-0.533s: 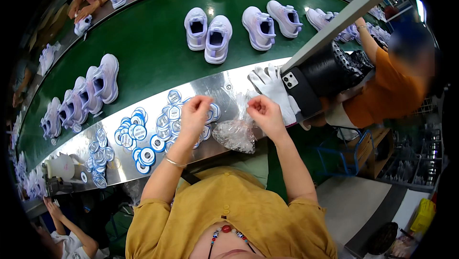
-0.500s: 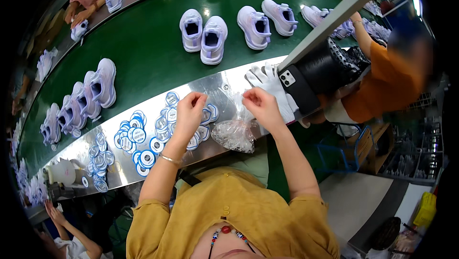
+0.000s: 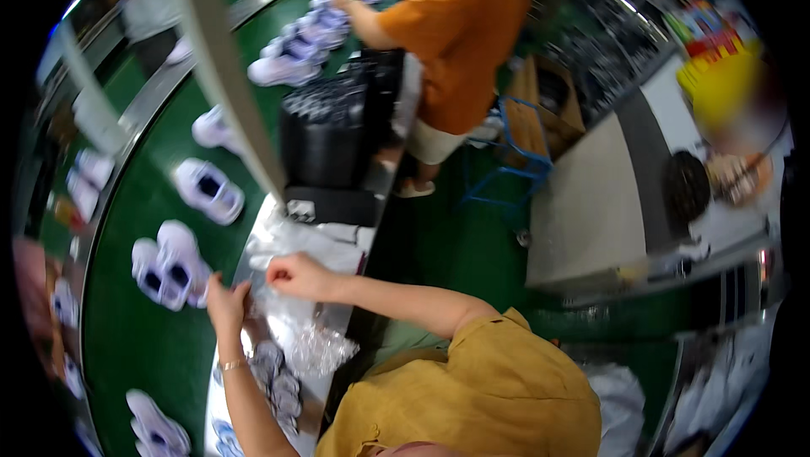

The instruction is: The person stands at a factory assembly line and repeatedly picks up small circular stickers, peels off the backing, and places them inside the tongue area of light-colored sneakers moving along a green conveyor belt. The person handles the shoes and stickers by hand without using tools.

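My left hand is over the belt-side edge of the metal ledge, thumb apart from the stretched fingers. Its fingertips are beside a pair of pale lilac sneakers; whether they touch is unclear. My right hand is curled with its fingertips together above the ledge, near a white glove; anything inside the fingers is hidden. A crumpled clear plastic bag lies just nearer than my right hand. Closer still are several round tags, blurred, by my left forearm.
A black phone and a black container lie farther along the ledge, by a grey post. More sneakers stand on the green belt. A person in orange works beyond; a blue-framed stool stands right.
The view has swung to the right. My left hand has opened from a pinch and moved toward the sneaker pair; my right hand stays curled above the ledge.
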Available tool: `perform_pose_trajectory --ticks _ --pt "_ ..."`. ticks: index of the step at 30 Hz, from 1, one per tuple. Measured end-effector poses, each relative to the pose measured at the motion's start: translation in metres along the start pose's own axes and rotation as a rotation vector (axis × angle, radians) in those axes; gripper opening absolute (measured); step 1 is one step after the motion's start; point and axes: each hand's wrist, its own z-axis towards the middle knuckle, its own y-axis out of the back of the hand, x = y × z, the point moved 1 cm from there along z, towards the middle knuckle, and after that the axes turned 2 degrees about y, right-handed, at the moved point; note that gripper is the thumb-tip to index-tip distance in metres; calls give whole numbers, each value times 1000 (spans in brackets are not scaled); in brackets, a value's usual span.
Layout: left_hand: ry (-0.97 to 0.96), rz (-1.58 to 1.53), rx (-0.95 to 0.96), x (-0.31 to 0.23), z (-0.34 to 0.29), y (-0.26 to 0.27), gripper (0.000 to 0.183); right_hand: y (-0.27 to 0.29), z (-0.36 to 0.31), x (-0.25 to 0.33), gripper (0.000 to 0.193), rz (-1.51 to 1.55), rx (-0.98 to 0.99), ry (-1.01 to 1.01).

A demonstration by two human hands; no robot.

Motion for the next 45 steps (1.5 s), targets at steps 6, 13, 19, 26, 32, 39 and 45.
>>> perform_pose_trajectory --ticks 6,13,19,26,32,39,45 --pt "69 -57 244 21 2 14 31 1 6 8 4 145 2 25" --pt "177 -129 192 26 -10 13 20 1 11 0 5 250 30 53" --pt "162 -131 25 34 -16 5 14 3 15 -10 4 341 67 44" --pt "314 -153 93 59 -14 50 25 27 12 15 6 479 253 -92" --pt "124 -404 -7 -89 -46 91 15 13 38 52 36 381 296 109" --pt "-109 -308 -189 -43 -46 76 25 -23 41 66 16 382 285 103" --pt "-142 -349 -243 -80 -72 75 30 -17 27 80 13 -36 303 273"
